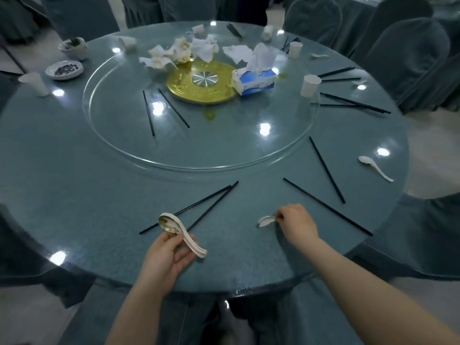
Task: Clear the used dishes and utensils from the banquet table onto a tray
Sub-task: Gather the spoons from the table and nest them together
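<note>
White ceramic spoons first: your left hand (171, 250) already grips a nested stack of spoons (183, 235), bowls up, fingers curled round the handles. Your right hand (297, 221) pinches the handle of a single spoon (266, 221) whose bowl looks to be resting on the desk (99, 207). Lift it straight, then slot it into the top of the stack, same orientation, so the bowls nest and nothing slides. Keep the stack level; the top bowl looks soiled.

Next nearest: the black chopstick pair (199, 207) just beyond the left hand, then the loose chopsticks (326, 170) to the right. Further out sits another spoon (375, 168) near the right edge. No tray in view, so plan where you'll turn to unload.
</note>
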